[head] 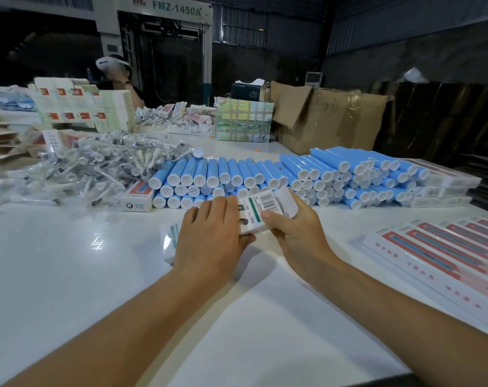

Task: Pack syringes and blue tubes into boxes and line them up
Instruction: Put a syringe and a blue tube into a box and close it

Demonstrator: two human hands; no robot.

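White and glossy, the desk fills the view, with a wide bare stretch nearest the person and its near right edge cutting across the lower right corner. At the middle lies a long white box with a barcode label, one end flap standing open toward the blue tubes. The left hand lies over the box's left half with fingers curled across its top, grasping it; the right hand grips the right end, thumb on the label and fingers wrapped beneath. Just behind the box, the blue tubes form a smooth stacked bank of round cylinders with white slotted caps, too many to count, running from the left of the box far out to its right. Left of the tubes, a loose heap of syringes in crinkled clear bags spreads toward the desk's left edge, and one closed white box stands between heap and tubes. Right of the held box, a row of flat finished boxes with red and white faces lies side by side, at least seven, blurring toward the edge. Behind the tubes sits an open brown cardboard carton, and farther left a stack of unfolded printed cartons.
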